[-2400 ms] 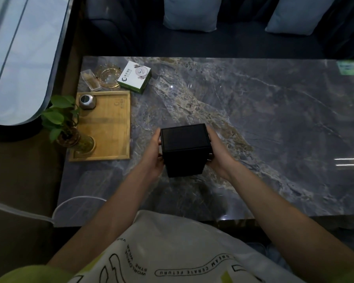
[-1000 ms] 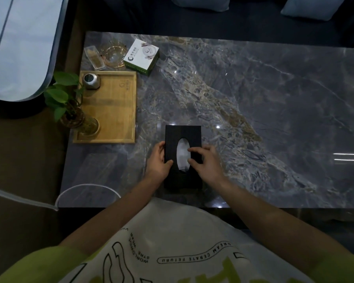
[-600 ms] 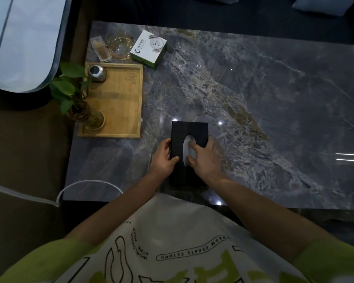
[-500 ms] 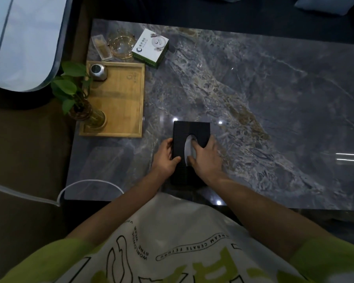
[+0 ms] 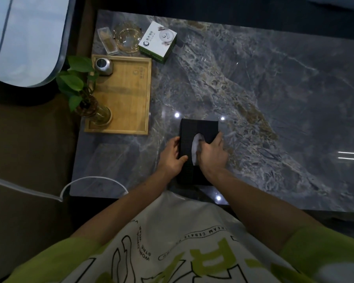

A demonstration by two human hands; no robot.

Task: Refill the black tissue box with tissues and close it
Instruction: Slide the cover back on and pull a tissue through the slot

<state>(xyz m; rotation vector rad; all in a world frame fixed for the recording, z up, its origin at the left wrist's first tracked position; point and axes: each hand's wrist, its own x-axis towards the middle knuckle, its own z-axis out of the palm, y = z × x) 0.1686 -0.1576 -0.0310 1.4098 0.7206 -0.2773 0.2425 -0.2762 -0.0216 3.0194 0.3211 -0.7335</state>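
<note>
The black tissue box lies flat on the grey marble table near its front edge, with its oval slot facing up. White tissue shows in the slot. My left hand grips the box's left side, thumb on the top. My right hand lies over the slot with its fingertips down in the opening on the tissue; the fingertips are hidden.
A wooden tray at the left holds a plant in a glass vase and a small metal jar. Behind it are a glass ashtray, a small clear box and a white-green carton.
The box went from standing upright between both hands to lying flat with the slot up. My right hand moved onto the slot and its fingers went into the opening.
</note>
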